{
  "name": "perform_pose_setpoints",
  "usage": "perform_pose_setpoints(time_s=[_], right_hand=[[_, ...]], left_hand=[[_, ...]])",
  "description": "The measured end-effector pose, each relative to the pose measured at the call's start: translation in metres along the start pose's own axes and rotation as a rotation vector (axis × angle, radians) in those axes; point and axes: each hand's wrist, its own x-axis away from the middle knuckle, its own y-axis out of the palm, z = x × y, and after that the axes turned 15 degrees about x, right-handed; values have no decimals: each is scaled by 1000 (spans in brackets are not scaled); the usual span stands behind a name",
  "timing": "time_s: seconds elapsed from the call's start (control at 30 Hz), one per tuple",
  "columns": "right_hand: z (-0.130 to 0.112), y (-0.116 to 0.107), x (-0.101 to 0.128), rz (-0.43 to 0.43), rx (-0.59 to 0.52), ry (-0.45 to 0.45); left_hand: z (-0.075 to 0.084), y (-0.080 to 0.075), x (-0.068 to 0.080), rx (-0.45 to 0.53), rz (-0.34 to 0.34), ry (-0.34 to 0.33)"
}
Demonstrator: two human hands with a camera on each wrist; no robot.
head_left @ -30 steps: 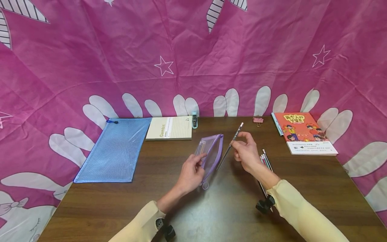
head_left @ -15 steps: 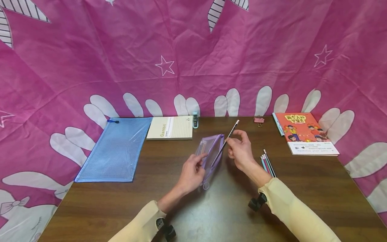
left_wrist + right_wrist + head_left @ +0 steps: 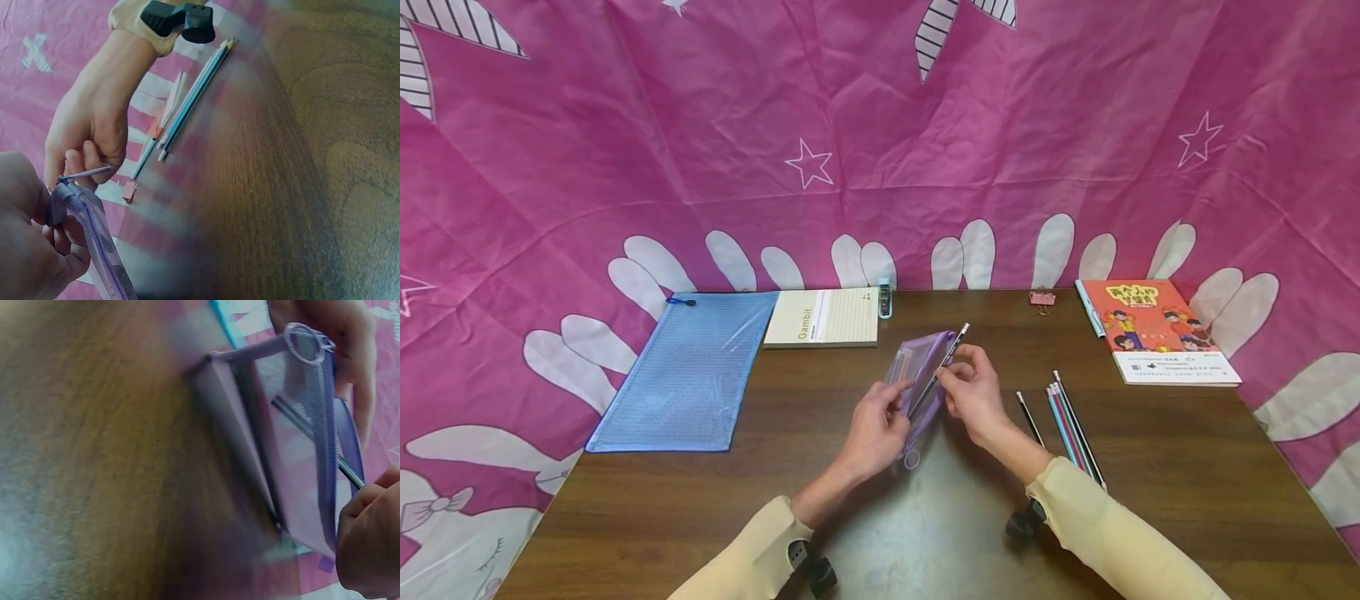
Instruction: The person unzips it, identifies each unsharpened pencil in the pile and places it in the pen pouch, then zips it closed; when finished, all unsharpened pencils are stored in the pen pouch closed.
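A purple see-through zip pencil case (image 3: 917, 358) stands tilted with its mouth open, pinched along one edge by my left hand (image 3: 878, 423). Between thumb and fingers my right hand (image 3: 976, 396) pinches a dark pencil (image 3: 957, 342). Its lower end is inside the case, visible through the mesh in the right wrist view, where the pencil (image 3: 292, 416) slants past the zip. The upper end sticks out above the opening. A ring pull (image 3: 305, 344) hangs at the zip's near end.
Several pencils (image 3: 1070, 429) lie bundled at the right, with a single dark pencil (image 3: 1028, 417) beside them. Along the back are a blue mesh pouch (image 3: 685, 375), notepad (image 3: 822, 318), light-blue stapler-like item (image 3: 884, 298), pink binder clip (image 3: 1042, 300), and red book (image 3: 1157, 325) with a blue pen (image 3: 1090, 308).
My right hand has moved left and down, and the pencil's lower end has gone from beside the case into its mouth. My left hand and the case have stayed in place.
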Motion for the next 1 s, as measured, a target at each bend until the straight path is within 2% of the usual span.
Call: perform_pose_setpoints(time_s=[0.37, 0.57, 0.67, 0.73, 0.83, 0.93, 1.0], right_hand=[[5, 7, 6, -25, 250, -15], [6, 10, 5, 13, 429, -76], [4, 8, 6, 2, 511, -116], [2, 6, 7, -22, 521, -135], [-2, -2, 5, -59, 468, -133], [-10, -17, 0, -73, 433, -120], [-16, -29, -7, -76, 452, -131]], left_hand=[[1, 1, 0, -14, 3, 7], [2, 1, 0, -5, 11, 6], [1, 0, 1, -1, 10, 6], [1, -1, 2, 4, 9, 4], [0, -2, 3, 2, 12, 8], [-1, -5, 2, 5, 19, 28], [-1, -6, 1, 1, 25, 51]])
